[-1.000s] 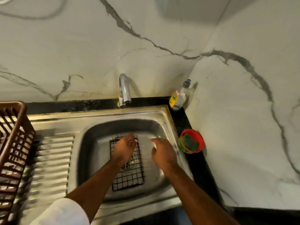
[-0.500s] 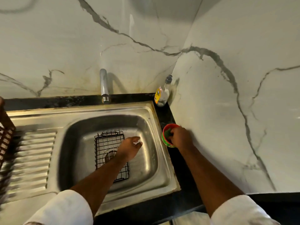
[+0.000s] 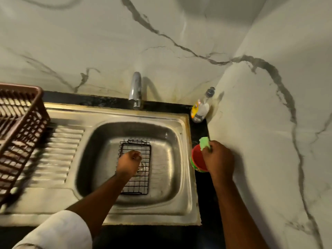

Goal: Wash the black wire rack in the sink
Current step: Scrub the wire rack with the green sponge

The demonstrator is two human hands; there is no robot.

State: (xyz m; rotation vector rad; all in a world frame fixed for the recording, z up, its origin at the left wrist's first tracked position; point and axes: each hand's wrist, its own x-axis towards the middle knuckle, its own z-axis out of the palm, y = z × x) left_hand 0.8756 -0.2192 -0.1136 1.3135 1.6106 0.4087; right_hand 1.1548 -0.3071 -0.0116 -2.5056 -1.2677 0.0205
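Observation:
The black wire rack (image 3: 142, 178) lies flat on the bottom of the steel sink (image 3: 172, 141), over the drain. My left hand (image 3: 129, 163) rests on the rack's left side with its fingers curled around the wires. Over the small red bowl (image 3: 195, 157) on the dark counter to the right of the sink, my right hand (image 3: 218, 159) pinches a green scrub sponge (image 3: 204, 142) and holds it above the bowl's rim. The tap (image 3: 135, 90) stands behind the basin, with no water visibly running.
A brown plastic dish basket (image 3: 19, 133) sits on the ribbed drainboard (image 3: 59, 155) at the left. A clear dish soap bottle (image 3: 201, 108) stands in the back right corner. Marble walls close in behind and on the right.
My right hand went from the basin to the red bowl and has lifted the green sponge out of it. My left hand closed on the rack.

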